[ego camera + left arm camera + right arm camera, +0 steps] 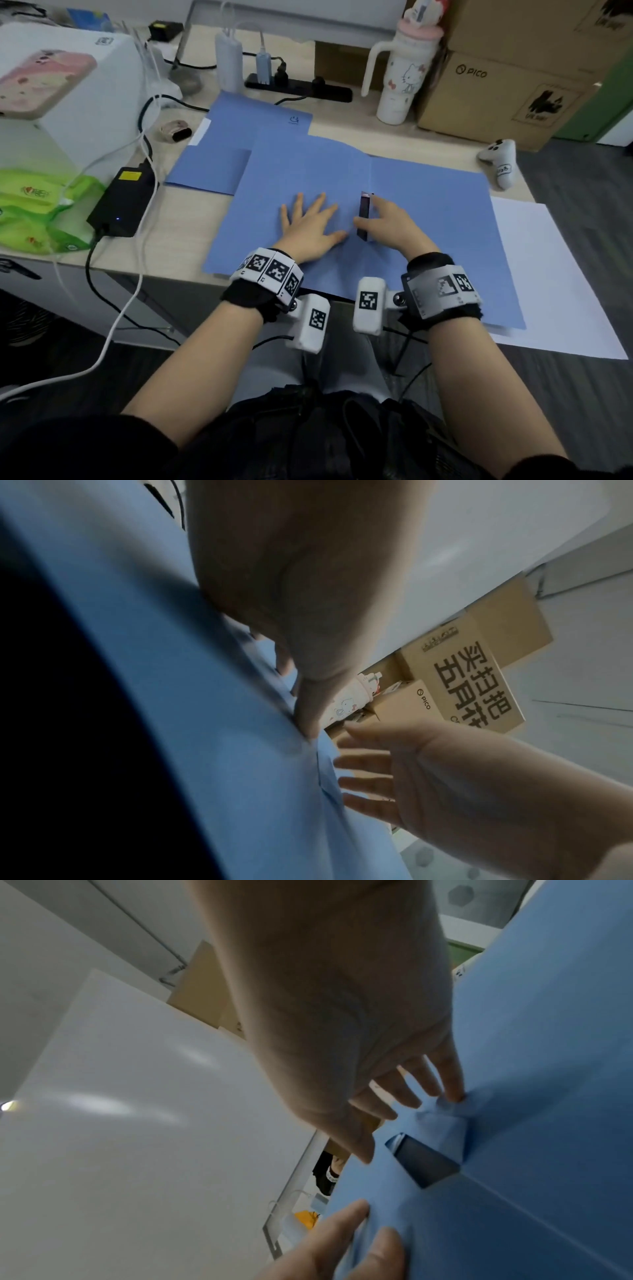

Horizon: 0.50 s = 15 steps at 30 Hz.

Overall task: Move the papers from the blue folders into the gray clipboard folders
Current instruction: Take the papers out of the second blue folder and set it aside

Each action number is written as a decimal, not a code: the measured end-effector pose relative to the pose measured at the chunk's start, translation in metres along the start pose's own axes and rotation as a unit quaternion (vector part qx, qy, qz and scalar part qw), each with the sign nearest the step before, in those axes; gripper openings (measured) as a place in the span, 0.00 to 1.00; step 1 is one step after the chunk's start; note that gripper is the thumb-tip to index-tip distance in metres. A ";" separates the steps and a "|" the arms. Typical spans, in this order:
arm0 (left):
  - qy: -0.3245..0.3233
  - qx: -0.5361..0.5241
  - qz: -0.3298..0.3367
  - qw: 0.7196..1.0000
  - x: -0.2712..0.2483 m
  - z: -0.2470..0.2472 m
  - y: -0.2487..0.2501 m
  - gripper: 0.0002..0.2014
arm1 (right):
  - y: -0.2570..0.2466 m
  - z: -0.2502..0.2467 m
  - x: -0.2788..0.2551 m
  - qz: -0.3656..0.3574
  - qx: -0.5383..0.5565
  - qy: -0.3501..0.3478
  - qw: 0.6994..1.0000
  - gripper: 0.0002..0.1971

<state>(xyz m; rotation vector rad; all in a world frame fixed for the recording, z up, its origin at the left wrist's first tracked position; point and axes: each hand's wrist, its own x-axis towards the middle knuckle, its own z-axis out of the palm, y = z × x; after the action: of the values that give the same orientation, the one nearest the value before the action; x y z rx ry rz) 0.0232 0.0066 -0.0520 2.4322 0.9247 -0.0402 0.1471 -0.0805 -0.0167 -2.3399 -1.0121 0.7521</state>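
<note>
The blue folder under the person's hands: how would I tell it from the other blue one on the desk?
On the wooden desk, find the nearer blue folder, lying open and overhanging the front edge. The left hand lies flat on it, and the right hand works a dark clip at its centre crease. The other blue folder lies behind, partly covered, untouched.

The head camera looks steeply down over both forearms onto the wide open blue paper folder (428, 219). Each wrist camera sits low against that blue sheet, facing along the fingers toward stacked brown cardboard boxes (472, 674).
</note>
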 end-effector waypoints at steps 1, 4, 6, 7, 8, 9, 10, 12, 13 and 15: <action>-0.005 0.011 -0.006 1.000 0.000 0.002 -0.001 0.33 | 0.006 0.000 0.001 0.008 0.011 0.022 1.000 0.06; -0.001 0.043 -0.015 0.999 0.001 0.004 -0.001 0.34 | 0.019 0.003 0.004 0.033 0.034 0.068 0.997 0.16; 0.001 0.052 -0.018 0.998 0.002 0.005 0.000 0.34 | 0.023 0.003 0.004 0.019 0.077 0.090 0.993 0.13; 0.003 0.057 -0.020 0.998 0.002 0.006 0.001 0.34 | 0.025 0.003 0.004 0.006 0.108 0.097 0.989 0.10; 0.005 0.064 -0.021 0.998 0.003 0.006 0.001 0.34 | 0.026 0.003 0.004 -0.001 0.133 0.100 0.986 0.12; 0.006 0.068 -0.023 0.997 0.003 0.006 0.001 0.33 | 0.026 0.002 0.003 -0.010 0.151 0.105 0.983 0.18; 0.008 0.071 -0.024 0.997 0.003 0.007 0.001 0.33 | 0.026 0.002 0.003 -0.020 0.161 0.107 0.981 0.22; 0.009 0.072 -0.024 0.997 0.003 0.008 0.002 0.33 | 0.025 0.004 0.003 -0.044 0.153 0.099 0.982 0.25; 0.009 0.072 -0.024 0.997 0.003 0.008 0.001 0.33 | 0.025 0.005 0.004 -0.051 0.137 0.089 0.985 0.25; 0.008 0.075 -0.024 0.997 0.003 0.008 0.001 0.33 | 0.025 0.008 0.005 -0.055 0.098 0.062 0.992 0.25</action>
<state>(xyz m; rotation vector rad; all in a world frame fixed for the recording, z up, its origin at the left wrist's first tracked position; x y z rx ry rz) 0.0272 0.0036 -0.0591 2.5508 1.0212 -0.1105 0.1573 -0.0906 -0.0397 -2.1165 -0.9601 0.6248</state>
